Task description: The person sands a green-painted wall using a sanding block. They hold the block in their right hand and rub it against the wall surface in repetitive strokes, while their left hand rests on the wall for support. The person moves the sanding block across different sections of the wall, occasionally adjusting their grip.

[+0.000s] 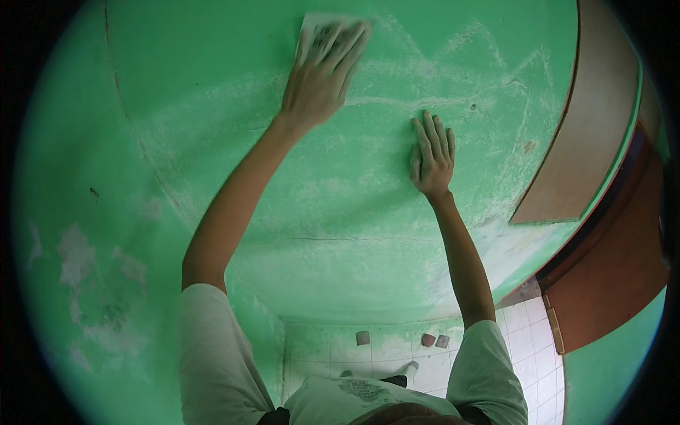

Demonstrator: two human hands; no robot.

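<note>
My left hand (pixel 324 74) presses a pale sheet (pixel 313 21), perhaps sandpaper, flat against the green painted wall (pixel 340 170) near the top of the view. Dark printing shows on the sheet between the fingers, which are slightly blurred. Lower and to the right, my right hand (pixel 434 154) rests on the wall with its fingers pointing up and nothing in it; pale dust coats them. A long horizontal crack (pixel 393 101) with whitish scuffing around it runs just above the right fingertips.
Two wall faces meet at a corner at left, where paint is patchy (pixel 77 255). A beige panel (pixel 579 122) and a reddish-brown door (pixel 611 265) stand at right. Several small reddish-brown pieces (pixel 362 338) lie on the dusty white tile floor (pixel 350 353) near my feet.
</note>
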